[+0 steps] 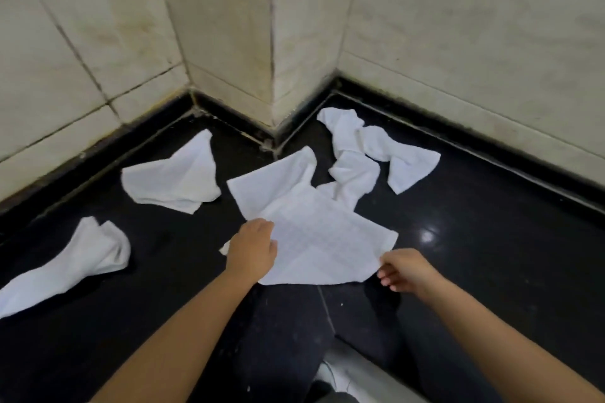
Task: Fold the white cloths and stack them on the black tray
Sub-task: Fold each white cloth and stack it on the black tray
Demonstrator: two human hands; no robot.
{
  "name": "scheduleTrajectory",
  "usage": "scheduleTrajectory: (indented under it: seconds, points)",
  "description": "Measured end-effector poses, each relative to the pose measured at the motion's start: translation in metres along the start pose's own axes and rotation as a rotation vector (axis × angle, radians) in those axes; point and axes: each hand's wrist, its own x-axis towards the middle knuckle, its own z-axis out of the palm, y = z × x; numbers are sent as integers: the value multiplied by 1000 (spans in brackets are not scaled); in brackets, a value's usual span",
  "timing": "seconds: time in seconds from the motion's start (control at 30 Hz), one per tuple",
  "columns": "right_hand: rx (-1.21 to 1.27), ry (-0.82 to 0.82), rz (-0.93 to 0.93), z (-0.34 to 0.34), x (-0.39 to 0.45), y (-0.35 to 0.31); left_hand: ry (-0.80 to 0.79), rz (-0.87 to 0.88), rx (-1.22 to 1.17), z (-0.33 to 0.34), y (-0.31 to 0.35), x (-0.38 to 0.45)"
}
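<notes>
A white cloth [322, 239] with a faint grid weave lies spread on the black floor in front of me. My left hand [252, 247] holds its left edge with curled fingers. My right hand [404, 270] pinches its near right corner. Another white cloth [275, 181] lies partly under it at the back. Further white cloths lie crumpled around: one [172, 178] at the left, one [78, 262] at the near left, and a tangled one [370, 150] at the back right. No black tray shows in the head view.
Tiled walls form a protruding corner [271, 82] straight ahead, with a black skirting along the floor. My dark-trousered knees [294, 330] are just below the cloth. Glossy black floor [491, 239] stretches to the right.
</notes>
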Motion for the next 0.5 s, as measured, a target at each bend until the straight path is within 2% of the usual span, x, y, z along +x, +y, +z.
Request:
scheduleTrajectory:
  seconds: [0.1, 0.17, 0.23, 0.37, 0.5]
  points:
    - [-386, 148, -166, -5, 7, 9, 82, -143, 37, -1, 0, 10]
    - [-549, 302, -354, -1, 7, 1, 31, -214, 56, -4, -3, 14]
    - [-670, 378, -551, 10, 9, -15, -1, -235, 75, -7, -8, 14]
    - [-882, 273, -825, 52, 29, -60, -47, -256, 102, -10, -26, 6]
    - [-1100, 192, -863, 94, 49, -112, -71, -269, 51, -12, -41, -5]
